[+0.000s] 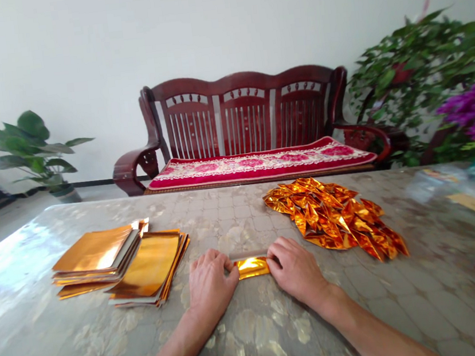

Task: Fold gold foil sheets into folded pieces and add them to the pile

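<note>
A narrow sheet of shiny gold foil paper [252,267] lies on the table between my hands, its near edge curled and a grey strip showing along the far side. My left hand [212,279] pinches the sheet's left end, thumb against the fingers. At the right end, my right hand [296,270] grips it the same way, with the fingers bent over it. Both ends of the paper are hidden under my fingers. To the left are two stacks of flat gold foil paper, one farther back [94,250] and one nearer [148,264]. Folded gold foil pieces [333,218] form a heap on the right.
The table [248,338] has a clear, floral-patterned cover. Plastic bags and papers [472,184] lie at its right edge. Behind it stands a dark wooden bench [247,119] with a red cushion [262,163]. Plants stand at left [30,148] and right [407,76].
</note>
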`<state>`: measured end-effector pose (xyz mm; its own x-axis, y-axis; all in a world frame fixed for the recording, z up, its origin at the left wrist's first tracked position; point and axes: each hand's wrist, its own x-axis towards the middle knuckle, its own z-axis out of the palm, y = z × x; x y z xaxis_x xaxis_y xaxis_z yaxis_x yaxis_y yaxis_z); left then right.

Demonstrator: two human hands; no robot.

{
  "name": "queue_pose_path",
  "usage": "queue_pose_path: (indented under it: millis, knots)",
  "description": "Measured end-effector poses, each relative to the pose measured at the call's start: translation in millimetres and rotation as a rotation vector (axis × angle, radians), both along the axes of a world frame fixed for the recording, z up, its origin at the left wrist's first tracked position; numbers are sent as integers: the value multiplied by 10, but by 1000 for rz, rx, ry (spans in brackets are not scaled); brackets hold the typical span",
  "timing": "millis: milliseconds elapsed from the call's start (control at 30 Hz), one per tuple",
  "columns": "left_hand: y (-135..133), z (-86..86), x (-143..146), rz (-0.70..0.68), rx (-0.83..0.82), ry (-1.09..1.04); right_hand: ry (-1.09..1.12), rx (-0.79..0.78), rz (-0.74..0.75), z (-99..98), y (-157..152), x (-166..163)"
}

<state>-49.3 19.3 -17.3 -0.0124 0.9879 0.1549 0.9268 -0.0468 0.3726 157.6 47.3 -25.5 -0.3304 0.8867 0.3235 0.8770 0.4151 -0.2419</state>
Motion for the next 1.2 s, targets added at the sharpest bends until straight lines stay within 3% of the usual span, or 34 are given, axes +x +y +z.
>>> queue_pose_path:
  millis: [1200]
  knots:
    - [32,-32,-11,25,-10,-7,-90,75,43,-47,-20,7]
